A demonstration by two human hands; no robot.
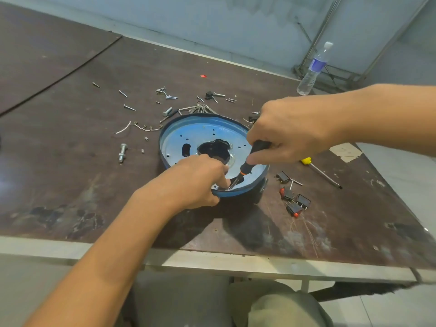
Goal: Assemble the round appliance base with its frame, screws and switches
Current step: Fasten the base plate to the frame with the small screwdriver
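Note:
The round blue appliance base point(200, 135) lies on the brown table with its open side up and a dark hole in its middle. My right hand point(290, 133) grips a black-and-orange screwdriver point(247, 169) whose tip points down at the base's near rim. My left hand point(200, 182) holds that near rim, with fingertips pinched beside the screwdriver tip; what they pinch is hidden. Several black and red rocker switches point(293, 199) lie to the right of the base.
Loose screws and bolts point(169, 97) are scattered behind and left of the base, with a large bolt point(122, 152) at its left. A yellow-handled screwdriver point(320, 171) lies at the right. A water bottle point(313, 69) stands at the far right edge.

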